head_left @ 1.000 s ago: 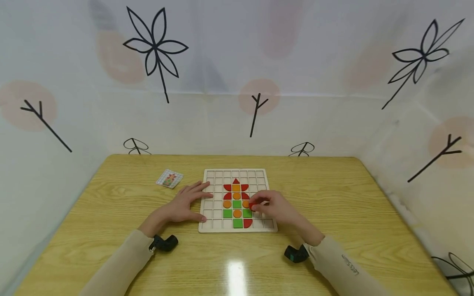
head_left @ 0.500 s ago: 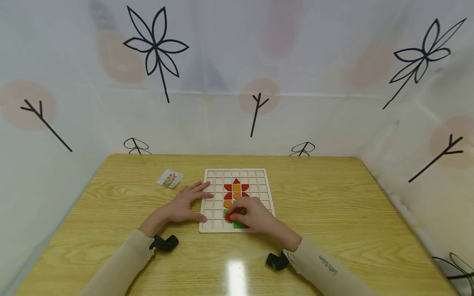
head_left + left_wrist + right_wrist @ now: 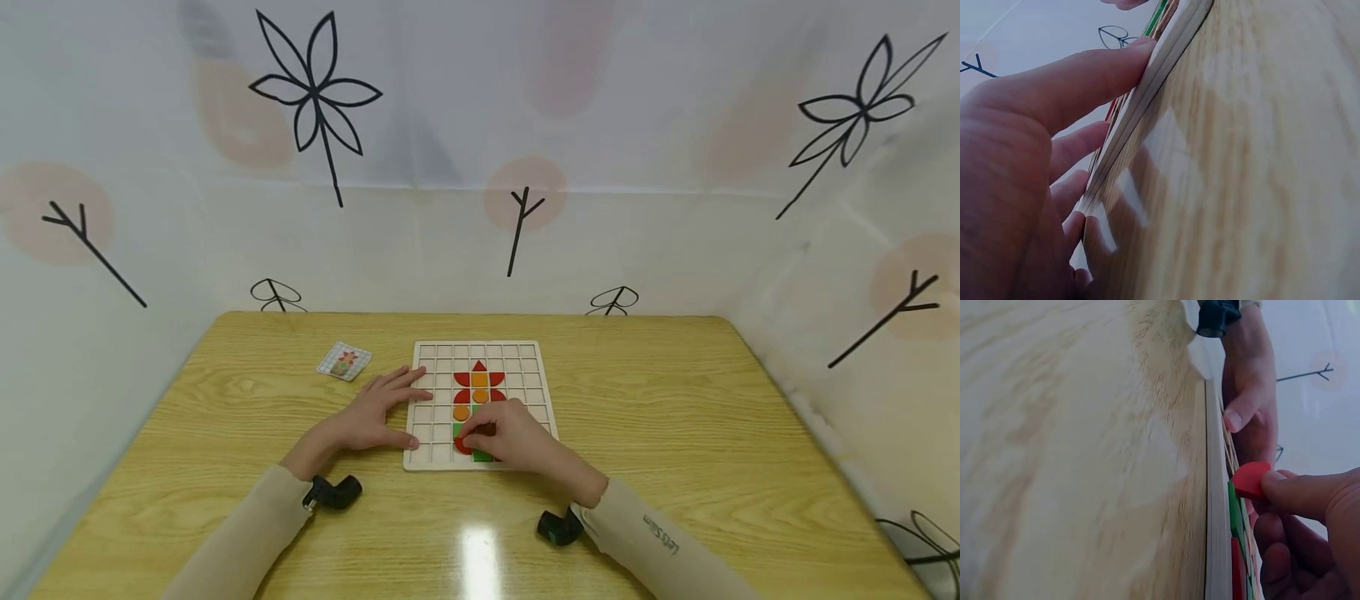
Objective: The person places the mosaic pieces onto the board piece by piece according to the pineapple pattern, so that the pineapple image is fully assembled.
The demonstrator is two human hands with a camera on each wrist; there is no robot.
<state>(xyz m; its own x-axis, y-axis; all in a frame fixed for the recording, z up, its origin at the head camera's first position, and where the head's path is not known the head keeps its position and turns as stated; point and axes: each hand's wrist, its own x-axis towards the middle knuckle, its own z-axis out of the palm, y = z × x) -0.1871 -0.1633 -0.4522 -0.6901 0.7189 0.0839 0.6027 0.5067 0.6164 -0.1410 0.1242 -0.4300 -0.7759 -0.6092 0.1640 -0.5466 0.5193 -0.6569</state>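
Observation:
A white square grid board (image 3: 519,357) bears flat coloured pieces: a red triangle (image 3: 478,367) at the top, red rounded pieces, orange discs and green squares below it. My right hand (image 3: 517,435) pinches a red quarter-round piece (image 3: 1250,480) between thumb and fingers, over the lower left of the pattern beside a green square (image 3: 483,457). In the right wrist view the red piece tilts at the board's surface. My left hand (image 3: 366,421) lies with spread fingers on the board's left edge, its thumb (image 3: 1129,61) at the lower corner. My right hand hides several pieces.
A small picture card (image 3: 344,362) with a similar coloured pattern lies left of the board on the wooden table (image 3: 645,383). A patterned white cloth (image 3: 420,242) stands behind the table and at its sides. Each wrist wears a black camera (image 3: 335,492).
My right hand has moved left and toward me across the board with the red piece, then lowered it slightly at the lower-left cell. My left hand has stayed in place.

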